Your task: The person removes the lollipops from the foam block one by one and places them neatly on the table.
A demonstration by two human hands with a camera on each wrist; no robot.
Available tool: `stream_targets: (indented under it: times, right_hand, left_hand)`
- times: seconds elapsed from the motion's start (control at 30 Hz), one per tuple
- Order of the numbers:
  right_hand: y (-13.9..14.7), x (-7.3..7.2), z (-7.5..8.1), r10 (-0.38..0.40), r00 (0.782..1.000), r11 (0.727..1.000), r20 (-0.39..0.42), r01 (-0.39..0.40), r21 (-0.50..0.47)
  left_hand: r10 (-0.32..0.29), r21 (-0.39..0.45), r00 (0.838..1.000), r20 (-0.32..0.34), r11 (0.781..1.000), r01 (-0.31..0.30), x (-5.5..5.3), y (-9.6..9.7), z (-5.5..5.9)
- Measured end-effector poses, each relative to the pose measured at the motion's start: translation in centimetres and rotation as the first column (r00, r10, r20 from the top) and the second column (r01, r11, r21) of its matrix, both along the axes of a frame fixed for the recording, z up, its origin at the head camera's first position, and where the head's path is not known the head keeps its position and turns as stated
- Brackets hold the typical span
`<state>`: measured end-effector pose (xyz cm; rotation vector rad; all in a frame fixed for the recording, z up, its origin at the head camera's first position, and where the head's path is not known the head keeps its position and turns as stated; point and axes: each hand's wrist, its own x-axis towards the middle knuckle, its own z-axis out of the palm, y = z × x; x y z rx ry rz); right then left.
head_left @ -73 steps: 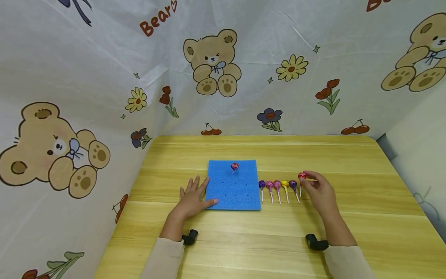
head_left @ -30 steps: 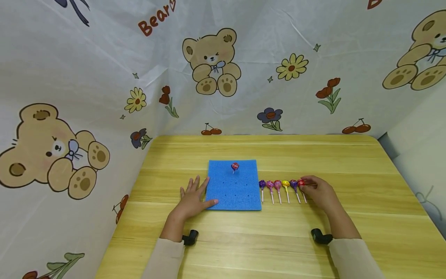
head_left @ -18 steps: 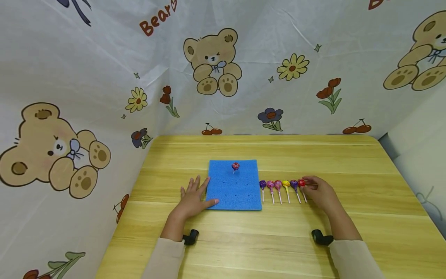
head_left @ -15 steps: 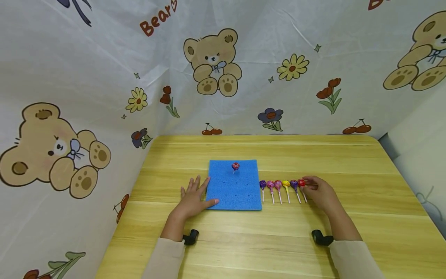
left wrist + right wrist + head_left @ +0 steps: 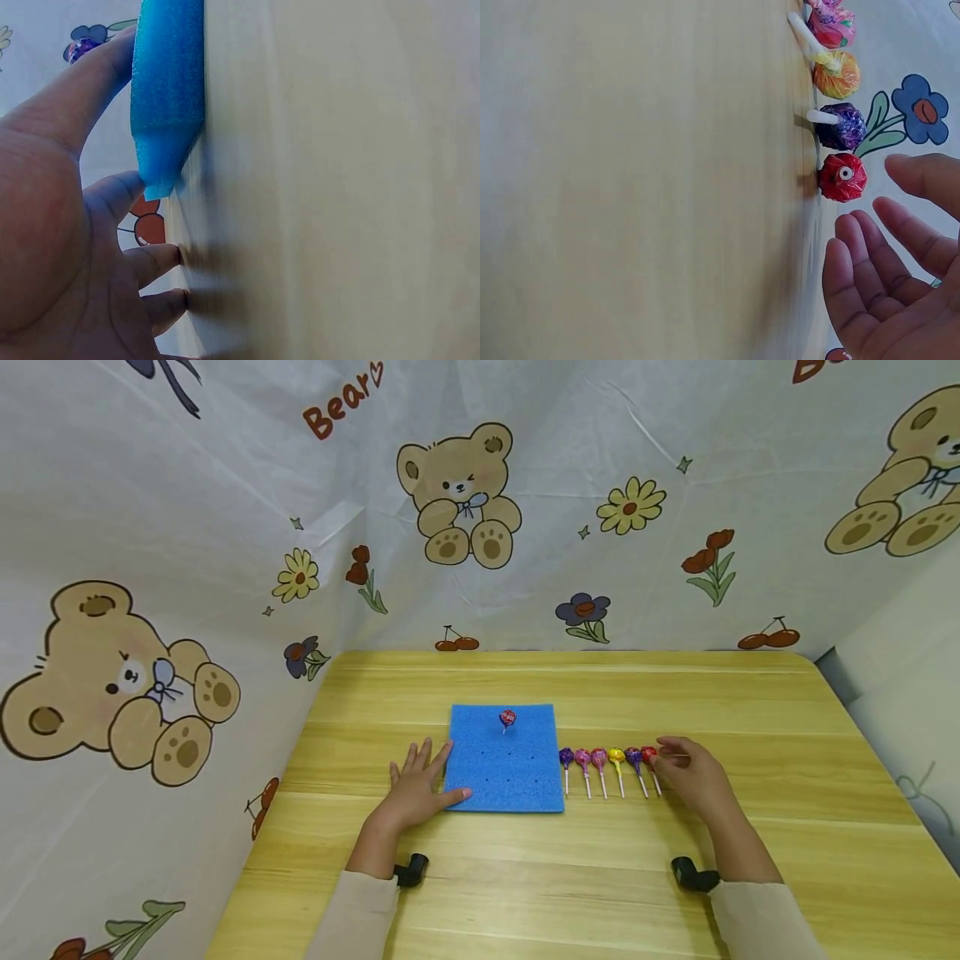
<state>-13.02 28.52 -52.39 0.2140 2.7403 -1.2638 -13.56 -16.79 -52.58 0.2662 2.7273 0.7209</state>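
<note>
My left hand (image 5: 414,789) lies spread at the left edge of a blue foam block (image 5: 517,793), thumb on its top and the other fingertips down on the table. One red lollipop (image 5: 507,717) stands stuck in the foam near its far edge; small holes dot the rest. Right of the block, several lollipops lie in a row: purple, pink, yellow (image 5: 617,754), purple, and a red lollipop (image 5: 843,178) at the right end. Beside that last one is my right hand (image 5: 697,777), its fingers loosely bent and apart from the candy in the right wrist view, holding nothing.
Everything rests on a wooden table (image 5: 525,877). A white cloth (image 5: 540,527) printed with bears and flowers hangs behind it and along the left side. Both wrists carry a black camera mount.
My right hand held the red lollipop, set it down at the right end of the row and let go. It has drawn back slightly to the right. My left hand has stayed put.
</note>
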Motion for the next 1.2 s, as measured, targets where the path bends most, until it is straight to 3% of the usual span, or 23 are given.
stream_targets:
  times: [0.4, 0.7, 1.2]
  right_hand:
    - [-0.8, 0.6, 0.8, -0.103, 0.983, 0.994, -0.153, 0.096, -0.053]
    - [-1.5, 0.6, 1.1, -0.159, 0.964, 0.982, -0.211, 0.133, -0.131]
    - [-4.2, 0.3, 1.3, -0.121, 0.943, 0.975, -0.310, 0.055, -0.213]
  left_hand:
    - [0.005, 0.008, 1.000, -0.005, 1.000, -0.005, 0.0, 0.0, -0.1]
    - [0.006, 0.016, 1.000, 0.002, 1.000, -0.007, 0.0, 0.0, 0.1]
    - [0.002, 0.002, 1.000, 0.003, 1.000, -0.002, 0.1, 0.0, 0.1]
